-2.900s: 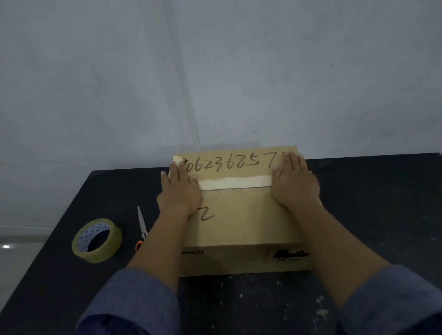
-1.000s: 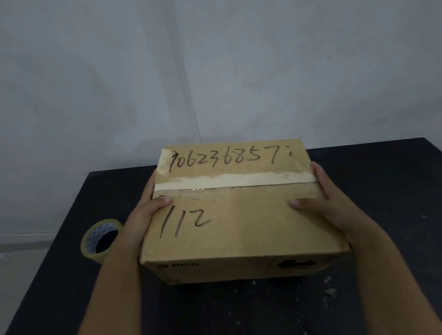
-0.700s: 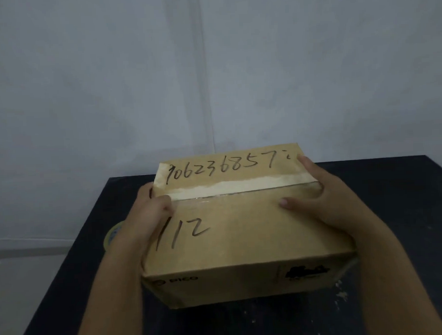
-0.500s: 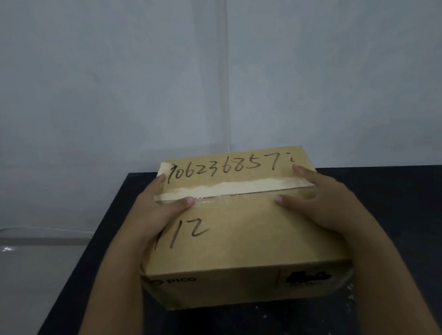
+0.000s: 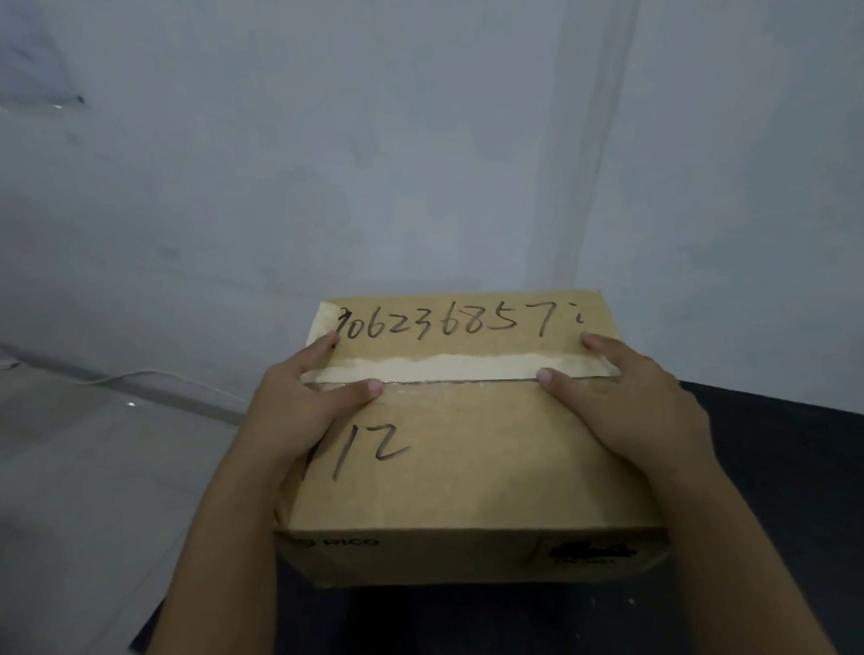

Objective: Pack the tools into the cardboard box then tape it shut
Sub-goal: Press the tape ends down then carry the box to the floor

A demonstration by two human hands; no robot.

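**Between both hands, box held crosswise**

Between the two hands sits the cardboard box (image 5: pixel 466 453), dead ahead at 12 o'clock, above the near-left corner of the dark table (image 5: pixel 777 462). Its long axis runs 9 to 3, as does the tape seam (image 5: pixel 458 368). The left hand (image 5: pixel 301 415) grips the 9 o'clock end, the right hand (image 5: pixel 633 408) the 3 o'clock end, thumbs lying on top by the seam, fingers wrapped round the sides. Both look equally near. Likely next move: setting the box down level.

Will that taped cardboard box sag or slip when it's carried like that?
Probably stiff: the cardboard box keeps flat faces and straight edges. Likely manageable weight, since the left hand and right hand grip only its sides. Smooth cardboard might slip.
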